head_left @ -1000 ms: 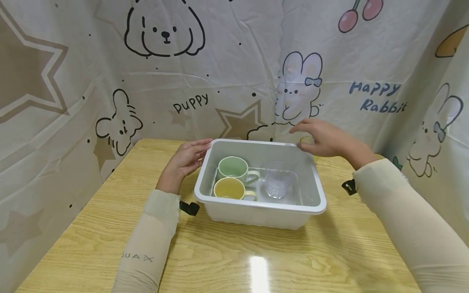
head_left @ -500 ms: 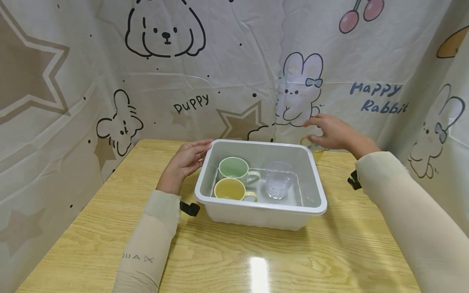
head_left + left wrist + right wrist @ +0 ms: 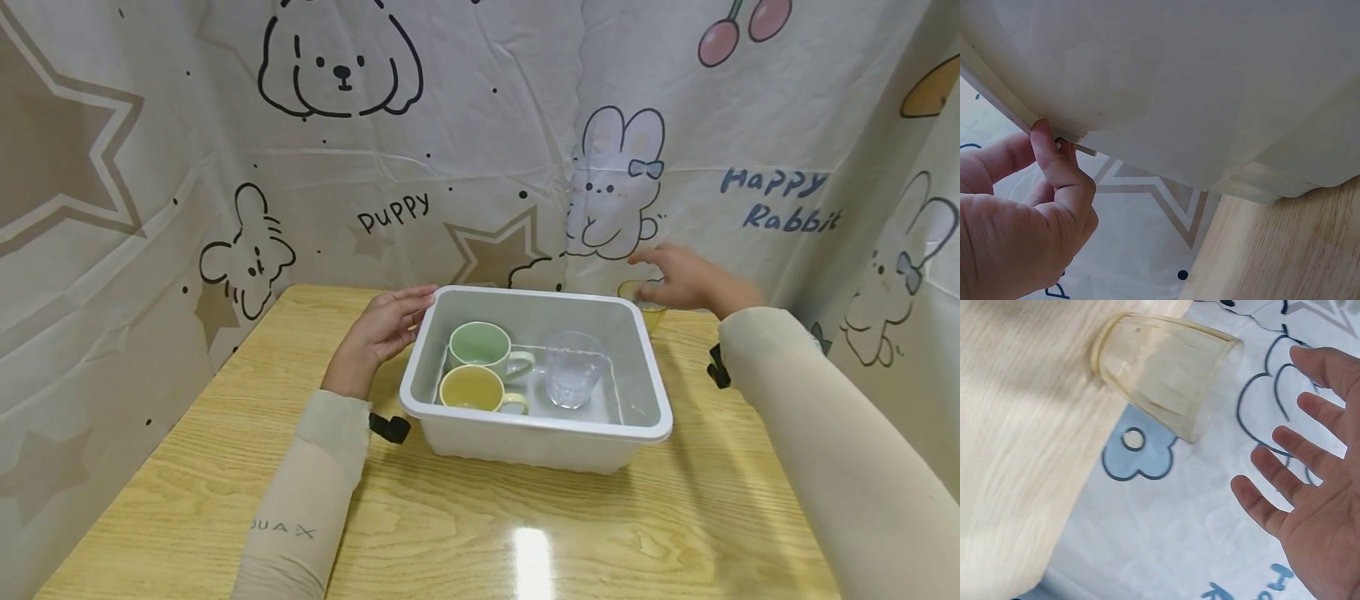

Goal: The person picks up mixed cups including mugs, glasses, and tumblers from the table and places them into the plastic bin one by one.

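Note:
A grey-white plastic tub (image 3: 525, 440) stands on the table. Inside it, a green mug (image 3: 478, 343) and a yellow mug (image 3: 471, 390) sit at the left, and a clear tumbler (image 3: 574, 375) at the right. My left hand (image 3: 381, 325) holds the tub's far left rim, with fingertips tucked against the lip in the left wrist view. Behind the tub's far right corner is an amber-tinted glass (image 3: 1160, 369), partly hidden in the head view. My right hand (image 3: 686, 279) hovers by the glass's mouth, fingers spread and apart from it in the right wrist view.
A wooden table (image 3: 465, 525) carries everything. Its far edge meets a printed curtain (image 3: 360, 167), which also hangs along the left and right sides. A black strap piece (image 3: 390, 428) shows at the left cuff, another at the right.
My right hand has moved rightward from above the tub's far right corner to the amber glass. My left hand and the tub have stayed in place.

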The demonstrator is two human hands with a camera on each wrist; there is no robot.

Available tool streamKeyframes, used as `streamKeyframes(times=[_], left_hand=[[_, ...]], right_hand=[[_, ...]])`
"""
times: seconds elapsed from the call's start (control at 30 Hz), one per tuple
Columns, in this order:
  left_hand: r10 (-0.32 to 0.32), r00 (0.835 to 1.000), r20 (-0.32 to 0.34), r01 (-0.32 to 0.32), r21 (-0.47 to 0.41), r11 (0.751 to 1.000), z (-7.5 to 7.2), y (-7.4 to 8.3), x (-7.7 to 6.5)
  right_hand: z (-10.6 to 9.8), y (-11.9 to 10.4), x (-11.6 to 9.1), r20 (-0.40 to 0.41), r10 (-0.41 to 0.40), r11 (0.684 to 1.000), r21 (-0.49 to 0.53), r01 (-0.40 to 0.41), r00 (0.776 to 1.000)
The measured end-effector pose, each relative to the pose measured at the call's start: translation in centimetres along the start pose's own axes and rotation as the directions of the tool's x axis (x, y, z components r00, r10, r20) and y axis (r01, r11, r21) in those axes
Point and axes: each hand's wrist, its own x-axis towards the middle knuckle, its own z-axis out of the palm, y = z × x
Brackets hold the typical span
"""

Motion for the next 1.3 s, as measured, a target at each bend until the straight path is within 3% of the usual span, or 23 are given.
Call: streamKeyframes(times=[0.77, 1.3], left_hand=[[0.008, 1.000, 0.019, -0.008, -0.031, 0.999, -0.2, -0.2, 0.1], [0.015, 0.999, 0.033, -0.013, -0.043, 0.999, -0.3, -0.2, 0.2]], right_hand=[[4.3, 1.3, 0.8, -0.018, 0.037, 0.998, 0.055, -0.036, 0.999], [4.5, 1.4, 0.9, 0.047, 0.108, 0.993, 0.034, -0.110, 0.993]])
